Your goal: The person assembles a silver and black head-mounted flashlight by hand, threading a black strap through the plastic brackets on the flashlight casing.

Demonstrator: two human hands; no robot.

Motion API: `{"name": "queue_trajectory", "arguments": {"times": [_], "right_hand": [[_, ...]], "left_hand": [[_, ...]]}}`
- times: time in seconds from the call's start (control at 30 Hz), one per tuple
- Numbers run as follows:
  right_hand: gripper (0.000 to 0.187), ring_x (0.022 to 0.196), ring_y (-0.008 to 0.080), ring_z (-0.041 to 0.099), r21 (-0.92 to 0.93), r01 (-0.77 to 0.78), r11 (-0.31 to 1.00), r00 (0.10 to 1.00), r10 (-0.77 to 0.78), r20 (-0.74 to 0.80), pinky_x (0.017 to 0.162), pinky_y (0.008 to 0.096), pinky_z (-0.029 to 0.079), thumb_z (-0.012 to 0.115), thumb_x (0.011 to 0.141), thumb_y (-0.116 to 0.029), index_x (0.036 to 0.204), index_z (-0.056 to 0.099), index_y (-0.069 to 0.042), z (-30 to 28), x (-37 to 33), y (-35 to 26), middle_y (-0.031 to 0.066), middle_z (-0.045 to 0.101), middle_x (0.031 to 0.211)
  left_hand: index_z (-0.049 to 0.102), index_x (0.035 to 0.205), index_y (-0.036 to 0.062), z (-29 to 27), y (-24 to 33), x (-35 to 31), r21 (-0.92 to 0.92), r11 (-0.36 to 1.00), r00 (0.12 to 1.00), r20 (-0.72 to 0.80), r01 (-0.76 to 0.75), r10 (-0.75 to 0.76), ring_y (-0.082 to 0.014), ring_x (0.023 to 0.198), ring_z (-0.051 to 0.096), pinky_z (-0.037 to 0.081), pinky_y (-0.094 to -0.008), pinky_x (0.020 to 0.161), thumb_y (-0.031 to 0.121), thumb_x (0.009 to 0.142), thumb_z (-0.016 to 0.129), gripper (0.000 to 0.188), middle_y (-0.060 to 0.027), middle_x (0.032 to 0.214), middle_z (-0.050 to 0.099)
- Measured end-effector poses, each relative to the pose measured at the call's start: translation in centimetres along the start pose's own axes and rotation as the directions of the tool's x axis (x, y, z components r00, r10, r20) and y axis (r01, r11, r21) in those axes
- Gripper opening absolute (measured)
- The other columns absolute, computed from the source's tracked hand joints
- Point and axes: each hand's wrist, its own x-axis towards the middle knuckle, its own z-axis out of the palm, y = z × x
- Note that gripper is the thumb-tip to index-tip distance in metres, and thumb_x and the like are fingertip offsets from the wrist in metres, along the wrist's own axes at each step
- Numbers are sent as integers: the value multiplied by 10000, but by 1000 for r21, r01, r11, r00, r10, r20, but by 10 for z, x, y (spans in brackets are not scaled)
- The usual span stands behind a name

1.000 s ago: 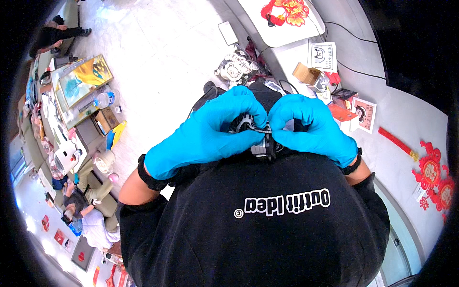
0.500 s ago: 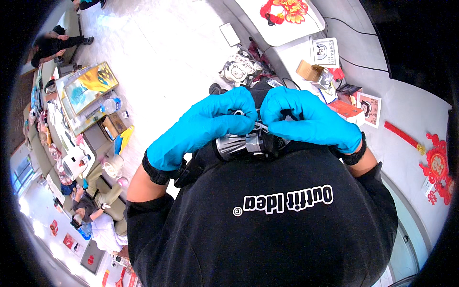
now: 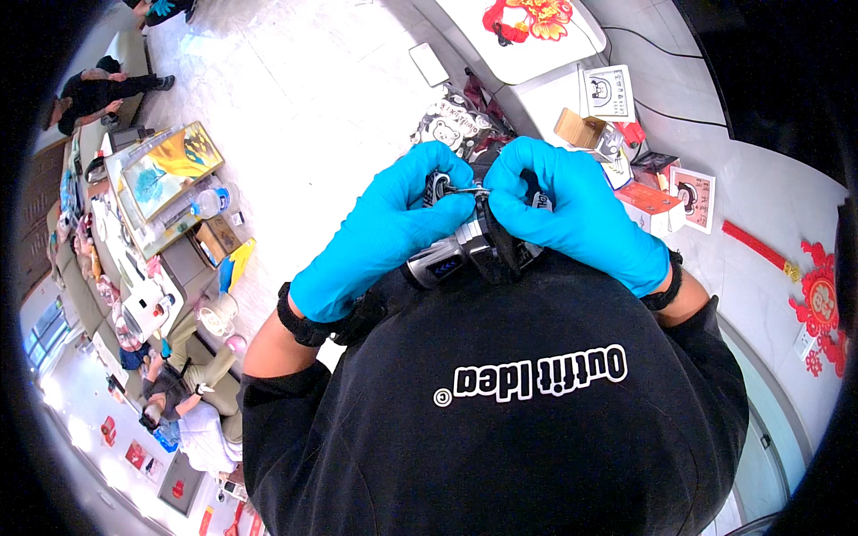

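Note:
My left hand [image 3: 389, 223] and my right hand [image 3: 572, 210], both in blue gloves, meet close in front of my black shirt. Each is closed in a pinch. A black strap with white markings [image 3: 436, 186] shows in the curl of my left fingers, and a like piece shows inside my right fingers. Between the fingertips lies a thin greyish strip [image 3: 466, 189], too small to name surely. Just below, a silver-and-black device [image 3: 442, 261] sits against my shirt, partly covered by my hands. Black bands ring both wrists.
A patterned bag [image 3: 447, 125] lies beyond my hands. To the right are an open cardboard box [image 3: 579, 129], framed pictures and red hanging ornaments [image 3: 818, 299]. A white table [image 3: 527, 62] stands at the top. At left are a painting [image 3: 170, 170], a water bottle [image 3: 210, 202] and seated people.
Both hands have risen slightly away from my shirt, and the marked strap shows more. The silver-and-black device has tilted, showing more of its side.

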Motion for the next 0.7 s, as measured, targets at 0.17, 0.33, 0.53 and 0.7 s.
{"name": "queue_trajectory", "arguments": {"times": [0.17, 0.33, 0.53, 0.7], "right_hand": [[111, 664, 74, 549, -72, 21, 997, 997, -26, -70, 620, 232, 451, 650, 795, -115, 846, 585, -40, 3, 0, 3, 19, 594, 752], [119, 680, 92, 565, -44, 25, 999, 1000, -26, -12, 630, 235, 458, 657, 791, -125, 865, 595, -55, 1, -1, 2, 20, 599, 758], [128, 647, 154, 557, -7, 132, 991, 991, -132, 39, 609, 288, 454, 656, 797, -145, 867, 591, -59, 3, -7, 0, 64, 580, 741], [142, 705, 214, 597, -15, 266, 964, 948, -259, 183, 642, 310, 475, 665, 788, -164, 887, 612, -76, -1, -6, -4, 77, 593, 809]], "left_hand": [[551, 1047, 73, 1, 6, 1, -55, 997, 998, 3, 59, -58, -47, 848, 513, 427, -198, 752, 75, 843, 644, 225, 15, 962, 574], [551, 1046, 62, 2, 4, -1, -59, 997, 999, 10, 43, -42, -65, 897, 527, 432, -213, 799, 37, 838, 628, 224, 6, 986, 563], [590, 939, 47, 1, 9, -12, 49, 997, 995, 75, -67, 64, -129, 937, 545, 435, -273, 856, -41, 761, 595, 199, -42, 981, 528], [610, 840, 49, -2, 6, -22, 91, 978, 974, 140, -189, 176, -199, 986, 502, 392, -320, 889, 2, 673, 653, 178, -61, 992, 499]]}}
